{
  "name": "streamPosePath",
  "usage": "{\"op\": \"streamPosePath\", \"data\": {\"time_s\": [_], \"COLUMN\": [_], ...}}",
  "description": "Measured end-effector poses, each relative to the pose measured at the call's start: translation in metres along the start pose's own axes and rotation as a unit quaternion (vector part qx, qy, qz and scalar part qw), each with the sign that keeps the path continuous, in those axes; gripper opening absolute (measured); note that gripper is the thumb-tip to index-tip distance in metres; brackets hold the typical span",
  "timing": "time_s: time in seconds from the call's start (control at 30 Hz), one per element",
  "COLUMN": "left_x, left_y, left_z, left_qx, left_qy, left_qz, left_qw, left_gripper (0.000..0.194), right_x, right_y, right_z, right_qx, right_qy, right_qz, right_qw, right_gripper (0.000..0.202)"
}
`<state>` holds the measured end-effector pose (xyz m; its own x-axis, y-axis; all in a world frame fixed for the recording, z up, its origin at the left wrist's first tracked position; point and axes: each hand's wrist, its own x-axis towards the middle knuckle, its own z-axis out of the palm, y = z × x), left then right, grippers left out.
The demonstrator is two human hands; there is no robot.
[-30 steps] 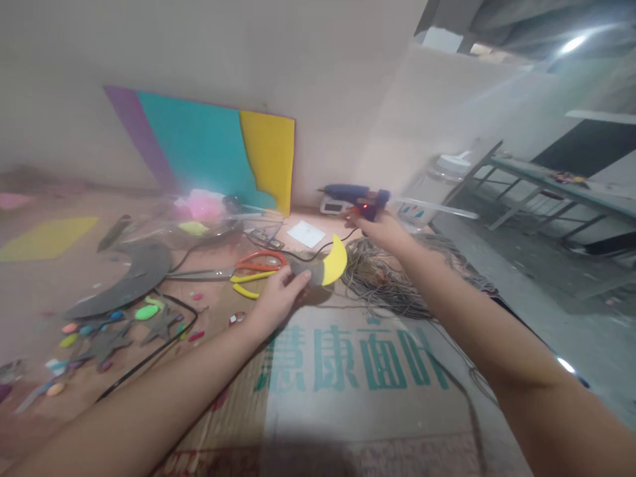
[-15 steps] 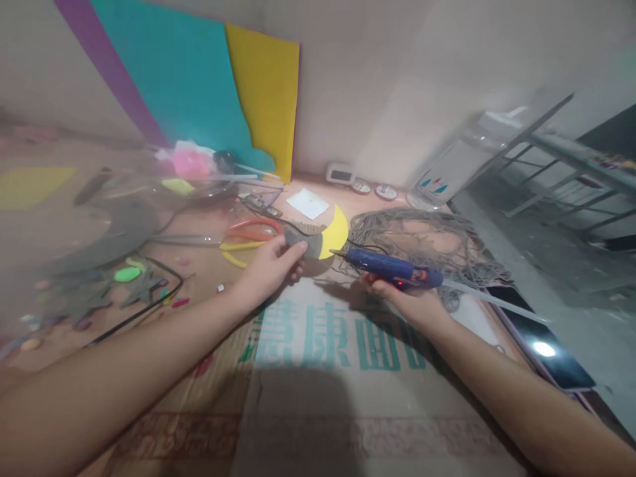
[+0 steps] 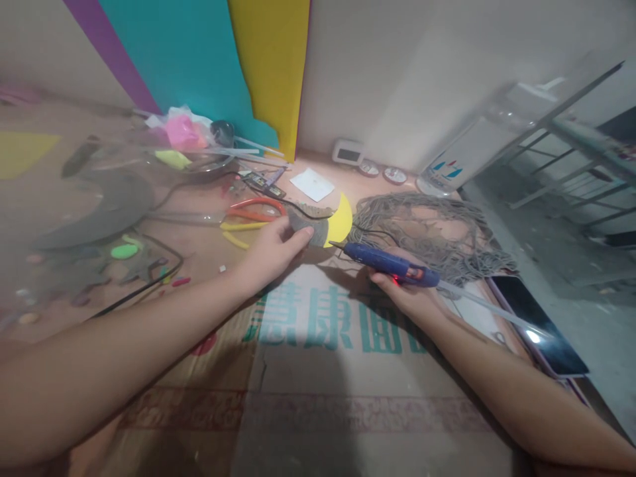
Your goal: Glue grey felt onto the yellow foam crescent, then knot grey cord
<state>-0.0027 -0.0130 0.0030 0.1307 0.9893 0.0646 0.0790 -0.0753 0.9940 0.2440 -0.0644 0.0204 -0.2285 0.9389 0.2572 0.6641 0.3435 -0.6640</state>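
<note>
My left hand (image 3: 281,250) pinches the grey, yarn-wrapped end of a yellow crescent (image 3: 342,222) between thumb and fingers. In my right hand (image 3: 405,285) is a blue glue gun (image 3: 380,260), with a clear glue stick (image 3: 489,305) running out of its back and a red light glowing near the grip. Its nozzle points left and is at the crescent's lower edge; whether they touch I cannot tell. Just behind the left hand lie scissors (image 3: 256,207) with orange and yellow handles. A tangle of grey yarn (image 3: 422,225) lies beyond the glue gun.
A phone (image 3: 539,324) lies at the right edge. Along the wall stand a clear bottle (image 3: 467,156), a small white device (image 3: 348,152) and coloured sheets (image 3: 199,66). A large grey crescent (image 3: 112,209) and small craft pieces lie at left. Printed cardboard (image 3: 308,371) covers the front.
The camera view has tipped down slightly, so the background sits higher. Both hands keep their grips, and the nozzle stays by the crescent's lower edge.
</note>
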Motion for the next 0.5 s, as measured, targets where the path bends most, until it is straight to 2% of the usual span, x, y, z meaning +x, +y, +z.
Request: {"op": "streamPosePath", "data": {"time_s": [0.17,0.33,0.5], "left_x": [0.0010,0.0005,-0.0006], "left_y": [-0.0019,0.0018,0.0015], "left_z": [-0.0006,-0.0004,-0.0008], "left_qx": [0.006,-0.010,0.010], "left_qy": [0.011,0.026,0.015], "left_qz": [0.022,0.015,0.022], "left_qw": [1.000,1.000,1.000], "left_gripper": [0.020,0.015,0.017], "right_x": [0.0004,0.0013,0.0021], "right_y": [0.0000,-0.0008,-0.0015], "right_z": [0.0017,0.0031,0.0041], "right_qx": [0.003,-0.011,-0.016], "right_qy": [-0.007,0.009,0.010], "right_qz": [-0.006,-0.001,0.008], "right_qw": [1.000,1.000,1.000], "right_gripper": [0.032,0.034,0.041]}}
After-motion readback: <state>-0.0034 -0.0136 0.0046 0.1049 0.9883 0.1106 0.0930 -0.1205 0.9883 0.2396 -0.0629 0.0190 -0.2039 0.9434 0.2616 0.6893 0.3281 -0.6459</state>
